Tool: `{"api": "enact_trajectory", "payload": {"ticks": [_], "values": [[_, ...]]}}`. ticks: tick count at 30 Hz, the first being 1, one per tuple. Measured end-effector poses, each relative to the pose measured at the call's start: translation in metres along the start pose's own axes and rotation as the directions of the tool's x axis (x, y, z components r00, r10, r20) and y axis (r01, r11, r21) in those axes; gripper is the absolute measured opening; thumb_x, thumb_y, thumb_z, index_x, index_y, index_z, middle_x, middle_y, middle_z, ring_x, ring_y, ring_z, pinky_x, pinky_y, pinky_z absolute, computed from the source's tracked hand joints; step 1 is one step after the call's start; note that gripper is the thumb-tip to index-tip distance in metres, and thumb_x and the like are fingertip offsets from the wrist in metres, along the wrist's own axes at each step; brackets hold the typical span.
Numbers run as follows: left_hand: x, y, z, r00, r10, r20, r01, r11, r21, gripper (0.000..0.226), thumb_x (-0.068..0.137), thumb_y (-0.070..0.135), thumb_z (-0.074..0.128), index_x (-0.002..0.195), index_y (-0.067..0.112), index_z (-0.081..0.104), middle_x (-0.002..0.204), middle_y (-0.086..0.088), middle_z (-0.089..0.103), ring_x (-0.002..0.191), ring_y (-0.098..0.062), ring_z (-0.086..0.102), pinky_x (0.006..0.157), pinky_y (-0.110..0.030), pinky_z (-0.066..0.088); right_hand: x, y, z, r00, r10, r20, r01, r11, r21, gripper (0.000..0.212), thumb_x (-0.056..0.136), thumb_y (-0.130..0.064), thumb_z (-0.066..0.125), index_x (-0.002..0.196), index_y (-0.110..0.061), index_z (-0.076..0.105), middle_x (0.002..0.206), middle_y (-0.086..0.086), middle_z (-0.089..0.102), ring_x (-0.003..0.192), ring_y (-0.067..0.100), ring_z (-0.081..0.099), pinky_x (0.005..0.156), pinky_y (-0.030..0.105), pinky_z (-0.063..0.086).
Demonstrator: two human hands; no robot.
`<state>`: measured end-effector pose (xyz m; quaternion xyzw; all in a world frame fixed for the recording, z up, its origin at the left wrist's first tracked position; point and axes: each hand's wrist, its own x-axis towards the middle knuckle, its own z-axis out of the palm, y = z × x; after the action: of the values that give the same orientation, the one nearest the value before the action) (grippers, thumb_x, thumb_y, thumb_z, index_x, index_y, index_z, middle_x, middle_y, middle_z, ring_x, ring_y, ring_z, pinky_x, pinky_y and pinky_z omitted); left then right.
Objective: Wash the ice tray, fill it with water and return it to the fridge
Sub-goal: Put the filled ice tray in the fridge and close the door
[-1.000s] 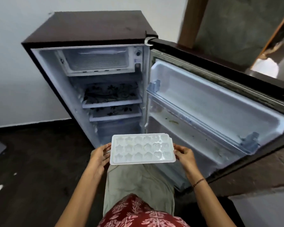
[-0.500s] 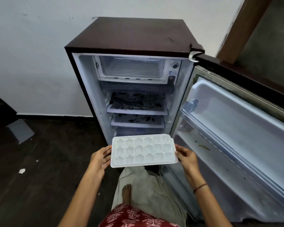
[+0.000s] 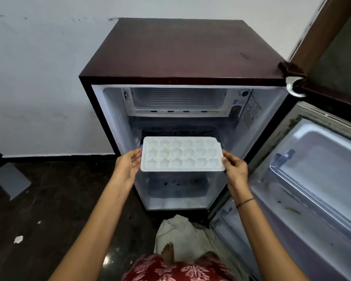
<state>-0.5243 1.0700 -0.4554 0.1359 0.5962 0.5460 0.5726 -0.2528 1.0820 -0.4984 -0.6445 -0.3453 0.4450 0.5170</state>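
A small sticker (image 3: 238, 102) under the dial (image 3: 245, 93), at the upper right of the fridge (image 3: 180, 51) interior, is showing blue print that is too small to read. The fridge is standing against the white wall (image 3: 39, 78) with its door (image 3: 312, 179) swinging wide toward the right of the frame, leaving the whole front opening free. The white ice tray (image 3: 181, 154) is hanging roughly level in the middle of the frame, in front of that opening, below the freezer box (image 3: 178, 100) and above the clear bottom drawer (image 3: 176, 189). Its far long edge is overlapping the front of the dark patterned shelf (image 3: 178, 132), and whether they are touching cannot be told. Open room is showing between each short end of the tray and the fridge's inner side walls. The left hand (image 3: 128, 166) is holding the tray's left short edge, palm turned toward it and fingers only partly spread. The right hand (image 3: 235, 169), with a thin bracelet (image 3: 245, 202) on its wrist, is gripping the right short edge, fingers curling close around the rim. Star-shaped moulds are showing in the tray's left columns.
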Motion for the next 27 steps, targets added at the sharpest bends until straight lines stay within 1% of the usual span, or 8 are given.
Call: {"api": "enact_trajectory", "payload": {"ticks": [2, 4, 6, 8, 11, 15, 21, 27], "values": [[0.015, 0.018, 0.01, 1.0, 0.015, 0.008, -0.015, 1.0, 0.013, 0.036, 0.097, 0.009, 0.04, 0.128, -0.006, 0.05, 0.133, -0.018, 0.054, 0.115, -0.024, 0.057, 0.092, -0.029, 0.045, 0.015, -0.016, 0.014, 0.999, -0.034, -0.032, 0.033, 0.999, -0.018, 0.028, 0.093, -0.001, 0.054, 0.12, 0.004, 0.06, 0.113, 0.007, 0.062, 0.1, 0.016, 0.059, 0.076, 0.011, 0.051], [0.029, 0.036, 0.021, 0.999, 0.037, 0.012, -0.037, 0.999, 0.022, 0.035, 0.096, 0.009, 0.042, 0.127, -0.006, 0.051, 0.131, -0.016, 0.055, 0.112, -0.025, 0.058, 0.091, -0.027, 0.047, 0.033, -0.031, 0.029, 0.997, -0.051, -0.055, 0.049, 0.998, -0.039, 0.027, 0.093, -0.003, 0.055, 0.119, 0.002, 0.061, 0.113, 0.008, 0.064, 0.099, 0.015, 0.059, 0.08, 0.016, 0.05], [0.042, 0.052, 0.033, 0.997, 0.066, 0.026, -0.067, 0.997, 0.026, 0.026, 0.096, 0.009, 0.043, 0.115, -0.001, 0.058, 0.116, -0.012, 0.06, 0.088, -0.018, 0.062, 0.077, -0.022, 0.051, 0.05, -0.044, 0.041, 0.996, -0.072, -0.06, 0.068, 0.996, -0.059, 0.026, 0.092, -0.005, 0.056, 0.117, 0.0, 0.063, 0.113, 0.01, 0.066, 0.1, 0.016, 0.061, 0.089, 0.024, 0.049], [0.052, 0.066, 0.046, 0.995, 0.089, 0.046, -0.091, 0.995, 0.045, 0.018, 0.096, 0.009, 0.042, 0.098, 0.008, 0.06, 0.082, -0.003, 0.063, 0.065, -0.008, 0.057, 0.059, -0.016, 0.049, 0.068, -0.055, 0.052, 0.993, -0.107, -0.059, 0.101, 0.991, -0.092, 0.027, 0.092, -0.007, 0.057, 0.117, 0.0, 0.064, 0.114, 0.01, 0.067, 0.103, 0.019, 0.062, 0.093, 0.03, 0.05], [0.066, 0.081, 0.061, 0.987, 0.144, 0.074, -0.151, 0.984, 0.093, 0.03, 0.096, 0.006, 0.038, 0.071, 0.017, 0.051, 0.037, 0.009, 0.048, 0.034, -0.002, 0.048, 0.04, -0.013, 0.04, 0.095, -0.07, 0.066, 0.986, -0.158, -0.055, 0.148, 0.977, -0.151, 0.028, 0.092, -0.005, 0.054, 0.118, -0.002, 0.065, 0.115, 0.011, 0.066, 0.106, 0.021, 0.062, 0.097, 0.032, 0.049], [0.085, 0.092, 0.075, 0.964, 0.224, 0.146, -0.245, 0.958, 0.149, 0.037, 0.097, 0.002, 0.033, 0.066, 0.019, 0.046, 0.031, 0.011, 0.044, 0.028, 0.0, 0.043, 0.035, -0.011, 0.034, 0.129, -0.078, 0.085, 0.98, -0.195, -0.043, 0.186, 0.969, -0.164, 0.029, 0.09, 0.0, 0.052, 0.116, -0.002, 0.066, 0.118, 0.015, 0.065, 0.11, 0.026, 0.061, 0.099, 0.035, 0.048], [0.116, 0.106, 0.093, 0.973, 0.192, 0.131, -0.216, 0.955, 0.204, 0.056, 0.101, 0.01, 0.027, 0.048, 0.019, 0.044, 0.024, 0.008, 0.035, 0.02, -0.002, 0.033, 0.026, -0.011, 0.024, 0.151, -0.078, 0.093, 0.952, -0.3, 0.059, 0.303, 0.901, -0.309, 0.026, 0.094, -0.009, 0.054, 0.118, -0.004, 0.064, 0.121, 0.013, 0.063, 0.113, 0.017, 0.056, 0.078, 0.005, 0.036], [0.142, 0.104, 0.106, 0.971, 0.226, 0.082, -0.239, 0.938, 0.252, 0.041, 0.1, 0.015, 0.034, 0.06, 0.017, 0.036, 0.023, 0.009, 0.035, 0.019, -0.003, 0.033, 0.029, -0.014, 0.029, 0.177, -0.067, 0.103, 0.929, -0.367, 0.048, 0.355, 0.849, -0.392, 0.026, 0.097, -0.017, 0.051, 0.115, -0.005, 0.064, 0.118, 0.014, 0.064, 0.112, 0.025, 0.058, 0.069, 0.011, 0.037]]}}
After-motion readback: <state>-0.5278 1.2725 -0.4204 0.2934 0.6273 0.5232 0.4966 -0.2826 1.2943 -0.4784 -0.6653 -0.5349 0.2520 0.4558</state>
